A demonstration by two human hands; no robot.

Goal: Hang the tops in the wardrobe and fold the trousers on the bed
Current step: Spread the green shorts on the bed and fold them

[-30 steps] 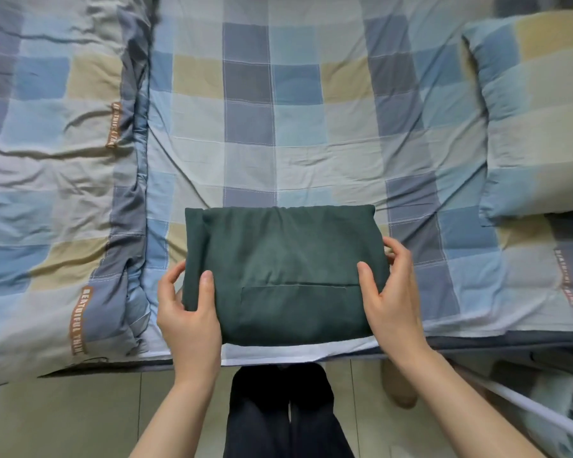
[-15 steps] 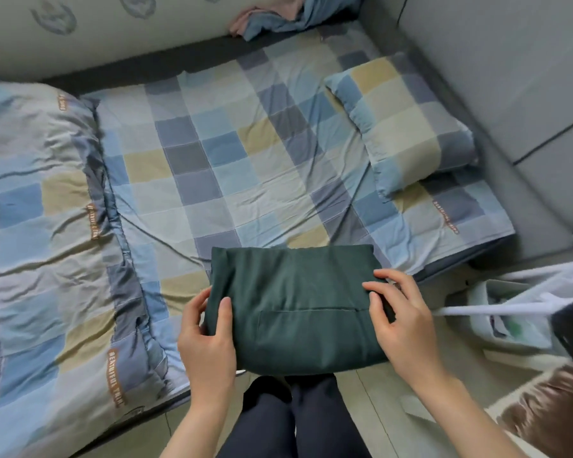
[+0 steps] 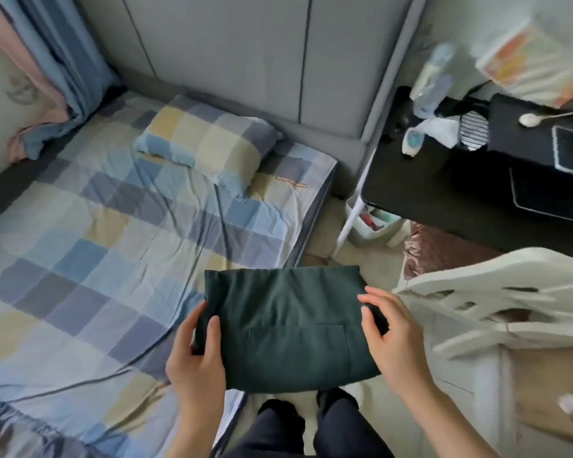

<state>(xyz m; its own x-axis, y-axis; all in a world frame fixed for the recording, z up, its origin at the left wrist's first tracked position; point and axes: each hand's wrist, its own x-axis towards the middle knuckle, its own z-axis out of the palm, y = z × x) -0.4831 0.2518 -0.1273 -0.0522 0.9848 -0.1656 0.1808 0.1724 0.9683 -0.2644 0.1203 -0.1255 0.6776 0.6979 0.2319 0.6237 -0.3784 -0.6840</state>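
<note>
Trousers (image 3: 291, 328), folded and dark green, are held beyond the bed (image 3: 113, 259) edge; left hand (image 3: 196, 361) and right hand (image 3: 394, 342) each grasp one side.

Fingers of both hands under the folded trousers (image 3: 291, 328); blurred desk clutter (image 3: 444, 104); forearms cut off below.

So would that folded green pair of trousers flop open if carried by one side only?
Probably: the folded green trousers are soft cloth, and the left hand and right hand support opposite ends. They look light, and unlikely to slip.
</note>
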